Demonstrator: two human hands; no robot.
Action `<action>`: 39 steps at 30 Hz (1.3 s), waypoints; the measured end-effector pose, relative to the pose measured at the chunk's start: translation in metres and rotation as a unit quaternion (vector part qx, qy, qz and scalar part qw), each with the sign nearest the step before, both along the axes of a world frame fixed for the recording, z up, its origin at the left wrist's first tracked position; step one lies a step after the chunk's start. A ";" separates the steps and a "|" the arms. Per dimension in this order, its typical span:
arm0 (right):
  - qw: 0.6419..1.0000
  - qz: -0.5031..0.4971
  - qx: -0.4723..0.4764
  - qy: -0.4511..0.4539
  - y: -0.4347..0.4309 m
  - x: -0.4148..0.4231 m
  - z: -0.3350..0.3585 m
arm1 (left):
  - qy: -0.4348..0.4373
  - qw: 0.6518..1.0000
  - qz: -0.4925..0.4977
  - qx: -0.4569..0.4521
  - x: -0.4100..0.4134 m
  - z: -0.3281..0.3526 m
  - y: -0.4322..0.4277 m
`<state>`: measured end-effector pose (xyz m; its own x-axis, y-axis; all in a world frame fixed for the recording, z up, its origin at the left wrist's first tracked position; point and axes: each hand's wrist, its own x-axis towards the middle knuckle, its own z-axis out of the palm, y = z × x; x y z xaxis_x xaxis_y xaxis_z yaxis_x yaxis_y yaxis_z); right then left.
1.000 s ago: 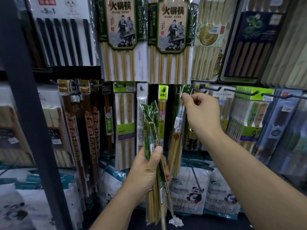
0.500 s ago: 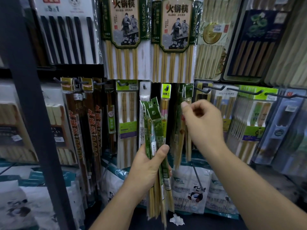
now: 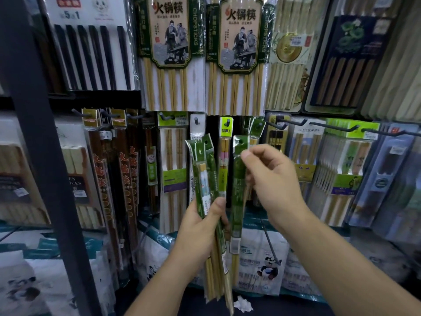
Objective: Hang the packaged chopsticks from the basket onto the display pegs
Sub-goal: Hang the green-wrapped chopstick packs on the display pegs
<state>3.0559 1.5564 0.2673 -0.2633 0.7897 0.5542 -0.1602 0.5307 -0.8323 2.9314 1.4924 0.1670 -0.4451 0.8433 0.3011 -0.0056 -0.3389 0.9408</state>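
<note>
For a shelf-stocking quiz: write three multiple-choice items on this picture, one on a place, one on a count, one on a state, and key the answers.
1. Where is the single green-wrapped bamboo chopstick pack, pinched by the right hand, relative to the bundle of green-wrapped chopstick packs gripped in the left hand?
A. To its left
B. To its right
C. Underneath it

2. How many large hot-pot chopstick packs with a two-figure picture card hang in the top row?
A. Two
B. Four
C. Six

3. What is the single pack's state?
A. Hung on a peg
B. Held up, off any peg
C. Lying on the floor

Answers:
1 B: it stands on the right side of the bundle.
2 A: two such packs hang side by side.
3 B: its hang hole shows no peg through it.
</note>
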 end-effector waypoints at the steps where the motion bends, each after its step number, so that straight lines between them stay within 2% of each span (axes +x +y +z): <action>1: 1.000 -0.018 -0.007 0.016 0.003 0.002 0.005 | -0.015 1.000 -0.003 0.007 0.000 0.000 0.000; 5: 0.996 -0.084 -0.018 0.034 0.019 0.005 0.023 | -0.073 0.996 -0.033 0.026 -0.001 0.001 -0.001; 21: 0.989 -0.141 -0.001 0.040 0.043 -0.001 0.024 | -0.048 0.998 -0.041 0.024 -0.002 0.000 -0.002; 28: 0.982 -0.187 0.012 -0.011 0.049 -0.004 0.020 | -0.065 0.996 -0.050 0.036 -0.004 -0.002 0.001; 33: 0.977 -0.213 0.015 -0.013 0.038 0.001 0.012 | -0.056 0.996 -0.060 0.027 -0.006 -0.001 -0.001; 35: 0.979 -0.201 0.036 -0.020 0.025 0.003 0.005 | -0.054 0.996 -0.062 0.022 -0.005 0.000 -0.002; 39: 0.991 -0.066 0.071 -0.087 0.004 -0.003 -0.003 | -0.058 0.995 -0.075 0.015 0.001 0.004 -0.005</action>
